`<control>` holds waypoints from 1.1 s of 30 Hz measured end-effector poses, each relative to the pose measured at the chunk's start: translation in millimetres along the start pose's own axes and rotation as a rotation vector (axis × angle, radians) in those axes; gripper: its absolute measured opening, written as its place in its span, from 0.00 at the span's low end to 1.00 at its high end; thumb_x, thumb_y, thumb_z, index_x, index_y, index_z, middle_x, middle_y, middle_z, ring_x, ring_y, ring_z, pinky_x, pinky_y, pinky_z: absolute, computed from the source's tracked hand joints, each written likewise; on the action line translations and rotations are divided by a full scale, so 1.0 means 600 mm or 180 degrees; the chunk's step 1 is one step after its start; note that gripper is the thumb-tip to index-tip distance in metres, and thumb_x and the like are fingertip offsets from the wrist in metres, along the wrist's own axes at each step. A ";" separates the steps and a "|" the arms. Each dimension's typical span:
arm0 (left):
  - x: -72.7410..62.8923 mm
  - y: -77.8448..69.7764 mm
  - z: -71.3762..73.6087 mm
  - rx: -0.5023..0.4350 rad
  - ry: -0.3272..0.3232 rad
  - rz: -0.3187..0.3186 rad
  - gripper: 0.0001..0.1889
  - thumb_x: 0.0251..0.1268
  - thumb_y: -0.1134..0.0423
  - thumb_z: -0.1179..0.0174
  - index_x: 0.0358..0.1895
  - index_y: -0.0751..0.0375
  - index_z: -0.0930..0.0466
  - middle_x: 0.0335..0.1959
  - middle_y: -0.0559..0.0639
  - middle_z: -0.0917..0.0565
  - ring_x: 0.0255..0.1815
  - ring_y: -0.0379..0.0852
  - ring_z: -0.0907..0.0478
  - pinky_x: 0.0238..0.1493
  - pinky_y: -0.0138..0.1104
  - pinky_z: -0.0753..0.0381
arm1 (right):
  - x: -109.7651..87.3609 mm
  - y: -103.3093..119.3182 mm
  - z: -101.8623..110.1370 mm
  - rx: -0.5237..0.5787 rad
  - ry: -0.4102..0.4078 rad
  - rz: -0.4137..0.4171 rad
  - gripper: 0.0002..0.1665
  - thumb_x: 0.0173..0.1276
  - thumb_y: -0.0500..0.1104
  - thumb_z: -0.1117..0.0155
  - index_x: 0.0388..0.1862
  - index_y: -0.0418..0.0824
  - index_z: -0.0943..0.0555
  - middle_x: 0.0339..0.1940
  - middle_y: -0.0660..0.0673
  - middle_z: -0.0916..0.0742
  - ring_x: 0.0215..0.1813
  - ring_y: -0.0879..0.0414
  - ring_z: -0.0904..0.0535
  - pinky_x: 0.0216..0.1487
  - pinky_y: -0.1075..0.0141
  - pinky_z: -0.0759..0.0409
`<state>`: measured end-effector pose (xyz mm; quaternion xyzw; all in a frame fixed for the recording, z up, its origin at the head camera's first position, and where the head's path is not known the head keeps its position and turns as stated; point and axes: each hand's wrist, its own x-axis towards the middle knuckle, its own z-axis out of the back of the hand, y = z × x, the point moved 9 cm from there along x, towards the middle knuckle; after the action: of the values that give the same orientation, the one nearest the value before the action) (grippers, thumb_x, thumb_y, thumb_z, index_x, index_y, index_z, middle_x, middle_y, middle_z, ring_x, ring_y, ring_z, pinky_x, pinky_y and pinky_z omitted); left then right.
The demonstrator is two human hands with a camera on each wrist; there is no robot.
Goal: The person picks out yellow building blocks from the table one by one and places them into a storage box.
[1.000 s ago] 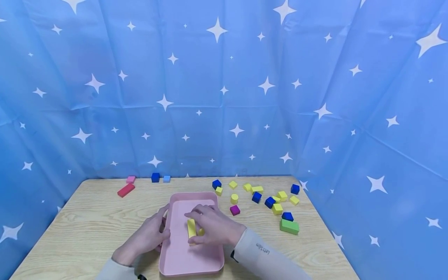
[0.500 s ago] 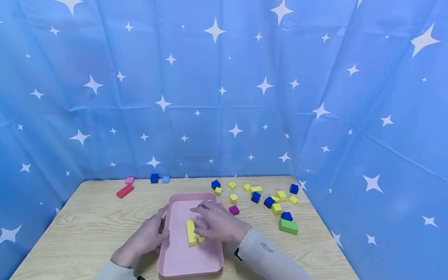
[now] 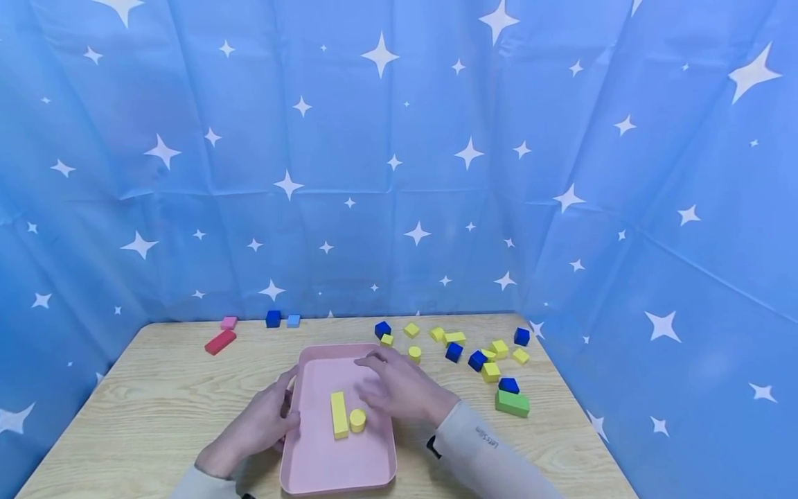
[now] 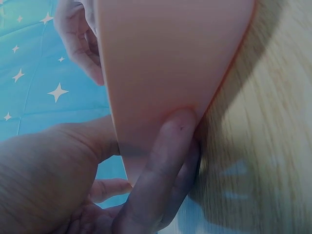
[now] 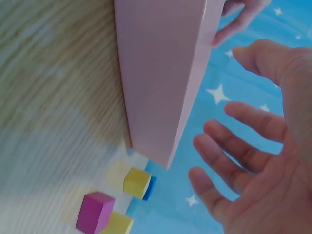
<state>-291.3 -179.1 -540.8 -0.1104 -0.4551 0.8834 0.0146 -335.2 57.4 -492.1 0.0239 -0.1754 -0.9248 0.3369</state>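
Pink tray (image 3: pixel 314 461), shallow, rectangular, round-cornered, on the bench (image 3: pixel 156 402), yellow bar (image 3: pixel 339 416) and yellow cylinder (image 3: pixel 357 420) inside, left hand (image 3: pixel 263 417) gripping its left side, right hand (image 3: pixel 405 389) above its right rim, fingers spread.

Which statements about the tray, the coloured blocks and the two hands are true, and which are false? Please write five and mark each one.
1. The left hand holds the pink rectangular tray at its side. True.
2. The right hand grips the yellow cylindrical block in the tray. False: the right hand holds nothing.
3. In the head view, the long yellow rectangular block lies left of that cylindrical block. True.
4. The green rectangular block lies inside the tray. False: the green rectangular block lies on the wood-grain table.
5. The red rectangular block lies outside the tray. True.
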 end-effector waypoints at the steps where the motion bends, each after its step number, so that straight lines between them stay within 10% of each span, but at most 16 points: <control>1: 0.000 0.000 0.000 0.0000 -0.0002 -0.0006 0.50 0.76 0.75 0.31 0.96 0.62 0.46 0.55 0.59 0.12 0.32 0.46 0.10 0.23 0.43 0.05 | 0.000 -0.005 0.002 -0.0004 -0.0016 -0.0027 0.35 0.88 0.59 0.31 0.88 0.52 0.21 0.88 0.43 0.21 0.87 0.45 0.22 0.87 0.39 0.17; 33: 0.002 0.005 -0.001 0.0002 -0.0018 -0.0022 0.51 0.73 0.76 0.30 0.96 0.60 0.45 0.55 0.59 0.11 0.32 0.46 0.10 0.23 0.42 0.05 | -0.024 -0.140 0.049 0.0041 -0.0855 -0.0719 0.27 0.83 0.43 0.23 0.77 0.44 0.13 0.72 0.39 0.13 0.71 0.42 0.16 0.74 0.42 0.09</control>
<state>-292.1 -180.2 -544.0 -0.1063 -0.4552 0.8839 0.0165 -380.5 135.4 -494.1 -0.0781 -0.2210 -0.9504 0.2043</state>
